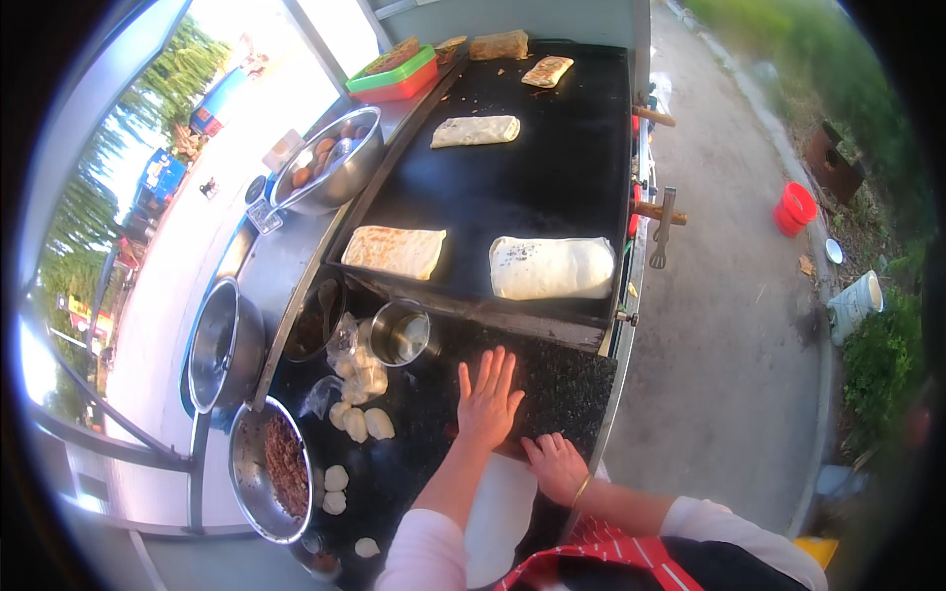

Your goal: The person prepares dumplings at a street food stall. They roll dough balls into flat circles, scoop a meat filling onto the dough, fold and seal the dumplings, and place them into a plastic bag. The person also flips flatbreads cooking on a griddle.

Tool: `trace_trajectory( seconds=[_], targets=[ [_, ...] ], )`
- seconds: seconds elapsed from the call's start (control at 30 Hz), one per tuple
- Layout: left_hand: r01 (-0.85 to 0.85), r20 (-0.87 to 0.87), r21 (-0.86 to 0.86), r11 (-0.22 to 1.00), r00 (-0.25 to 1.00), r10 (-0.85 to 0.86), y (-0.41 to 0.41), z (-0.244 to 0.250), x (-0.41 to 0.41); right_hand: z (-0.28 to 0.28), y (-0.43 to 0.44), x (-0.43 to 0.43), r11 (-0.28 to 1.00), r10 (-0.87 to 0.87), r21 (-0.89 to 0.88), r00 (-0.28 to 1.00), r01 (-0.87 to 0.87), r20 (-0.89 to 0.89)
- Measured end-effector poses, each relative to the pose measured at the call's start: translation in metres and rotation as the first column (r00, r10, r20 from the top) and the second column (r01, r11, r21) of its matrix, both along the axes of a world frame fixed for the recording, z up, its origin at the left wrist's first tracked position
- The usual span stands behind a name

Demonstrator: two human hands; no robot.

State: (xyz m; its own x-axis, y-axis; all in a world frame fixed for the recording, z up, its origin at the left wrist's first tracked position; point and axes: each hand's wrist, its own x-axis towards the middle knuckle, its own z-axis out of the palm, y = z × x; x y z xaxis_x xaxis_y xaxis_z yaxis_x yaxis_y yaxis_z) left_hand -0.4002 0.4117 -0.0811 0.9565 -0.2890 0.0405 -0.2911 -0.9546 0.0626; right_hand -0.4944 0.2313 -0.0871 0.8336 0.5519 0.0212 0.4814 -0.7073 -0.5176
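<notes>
A wooden rolling pin (510, 449) lies across the dark stone worktop, at the far end of a thin white dough sheet (502, 510). My left hand (488, 402) is stretched flat with its fingers apart, its palm and wrist over the middle of the pin; whether it presses on it is hidden. My right hand (559, 465), with a yellow bangle at the wrist, has its fingers curled over the pin's right end. Small dough balls (356, 424) sit left of my arms, and more dough fills a clear plastic bag (363, 375) beside a metal cup of oil (400, 334).
A black griddle (473, 192) beyond bears several filled flatbreads, including a large pale one (553, 267). A steel bowl of meat filling (284, 473) stands left, below another steel bowl (225, 347). Eggs lie in a farther bowl (329, 159). Metal tongs (663, 229) hang at the griddle's right edge.
</notes>
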Motion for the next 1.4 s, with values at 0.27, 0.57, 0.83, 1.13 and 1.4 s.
trace_trajectory(
  seconds=[0.27,0.57,0.83,1.13,1.4],
  targets=[
    [-0.200,-0.156,0.052,0.978,0.966,0.206,0.055,0.026,-0.132,0.002,0.017,-0.103,0.980,0.192,0.028,0.978,-0.195,0.086],
    [-0.275,-0.134,-0.032,0.961,0.954,0.269,0.090,0.023,-0.343,0.015,0.035,-0.209,0.974,0.207,0.078,0.975,-0.214,0.082],
    [-0.230,-0.026,-0.207,0.951,0.973,0.230,0.110,0.034,-0.402,0.013,0.046,-0.254,0.962,0.261,0.068,0.964,-0.264,0.056],
    [-0.224,-0.025,0.019,0.974,0.974,0.224,0.086,0.017,-0.320,0.011,0.040,-0.237,0.967,0.218,0.118,0.974,-0.224,0.064],
    [-0.305,-0.175,-0.248,0.920,0.948,0.267,0.119,0.047,-0.428,0.014,0.046,-0.271,0.868,0.438,0.293,0.896,-0.402,-0.070]
  ],
)
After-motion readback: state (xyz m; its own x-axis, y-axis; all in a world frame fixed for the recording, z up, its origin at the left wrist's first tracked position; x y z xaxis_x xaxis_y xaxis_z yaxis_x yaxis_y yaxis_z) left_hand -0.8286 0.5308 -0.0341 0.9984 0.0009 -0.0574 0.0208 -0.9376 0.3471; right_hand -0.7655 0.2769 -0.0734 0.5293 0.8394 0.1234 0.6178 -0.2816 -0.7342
